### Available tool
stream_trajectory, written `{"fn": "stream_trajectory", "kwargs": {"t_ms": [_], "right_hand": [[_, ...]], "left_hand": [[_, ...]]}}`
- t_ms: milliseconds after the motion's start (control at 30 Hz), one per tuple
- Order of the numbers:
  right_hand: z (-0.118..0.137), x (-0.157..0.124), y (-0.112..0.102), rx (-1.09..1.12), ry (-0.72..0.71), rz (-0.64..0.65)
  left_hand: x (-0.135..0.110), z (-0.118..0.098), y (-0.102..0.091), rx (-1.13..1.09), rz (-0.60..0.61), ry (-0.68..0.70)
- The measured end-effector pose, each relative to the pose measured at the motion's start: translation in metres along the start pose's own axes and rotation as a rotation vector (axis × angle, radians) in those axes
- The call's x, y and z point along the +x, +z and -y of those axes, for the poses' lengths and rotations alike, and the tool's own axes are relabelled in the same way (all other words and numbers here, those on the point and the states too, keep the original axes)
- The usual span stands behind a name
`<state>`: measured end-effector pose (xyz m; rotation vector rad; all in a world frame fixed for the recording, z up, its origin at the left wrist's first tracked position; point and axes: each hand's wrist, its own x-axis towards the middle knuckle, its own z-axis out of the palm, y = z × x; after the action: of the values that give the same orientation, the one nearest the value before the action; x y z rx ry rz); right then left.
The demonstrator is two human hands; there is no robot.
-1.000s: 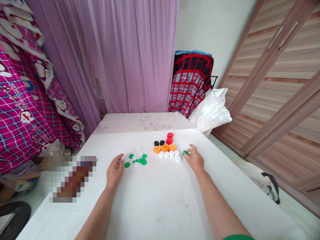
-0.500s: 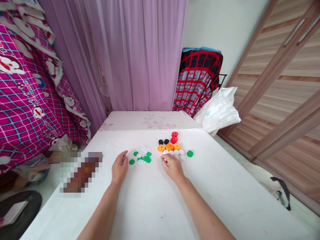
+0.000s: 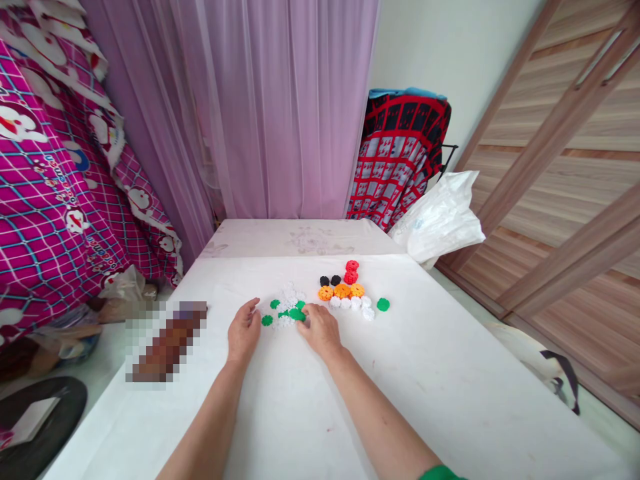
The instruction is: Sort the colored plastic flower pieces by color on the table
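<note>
A loose pile of white notched plastic discs (image 3: pixel 289 294), with several green ones among them, lies on the white table between my hands. My left hand (image 3: pixel 244 331) rests on its edge at the pile's left, fingers loosely curved and apart, holding nothing. Closest to it is a single green disc (image 3: pixel 267 321). At the pile's right edge, the thumb and fingers of my right hand (image 3: pixel 323 330) close on a green disc (image 3: pixel 297 315). Beyond that hand, white discs (image 3: pixel 356 303) form a row below orange discs (image 3: pixel 342 291).
Black discs (image 3: pixel 325 281) and red discs (image 3: pixel 351 277) sit behind the orange ones. A lone green disc (image 3: pixel 383 305) lies to the right. A white plastic bag (image 3: pixel 437 217) stands at the table's far right corner. Something pixelated (image 3: pixel 170 343) lies at the left edge.
My right hand has moved left from the white row to the pile and onto a green disc. My left hand stays beside the pile. The view has shifted slightly.
</note>
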<state>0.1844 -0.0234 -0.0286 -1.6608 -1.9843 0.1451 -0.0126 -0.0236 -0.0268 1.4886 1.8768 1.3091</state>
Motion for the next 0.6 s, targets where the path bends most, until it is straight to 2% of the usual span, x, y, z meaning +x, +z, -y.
{"fn": "stream_trajectory", "kwargs": {"t_ms": [200,333,500,600], "right_hand": [[-0.009,-0.004,0.005,0.131,0.004,-0.089],[-0.021,-0.015,0.0,0.187,0.009,-0.142],[-0.057,-0.032,-0.025,0.224,-0.035,-0.254],[-0.095,-0.034,-0.051,0.15,0.091,-0.364]], "left_hand": [[-0.001,0.001,0.0,-0.001,-0.003,-0.006],[0.0,0.002,0.0,0.0,-0.008,0.002],[0.0,0.001,0.0,-0.005,-0.008,0.002],[0.0,-0.002,-0.001,0.007,0.0,-0.01]]}}
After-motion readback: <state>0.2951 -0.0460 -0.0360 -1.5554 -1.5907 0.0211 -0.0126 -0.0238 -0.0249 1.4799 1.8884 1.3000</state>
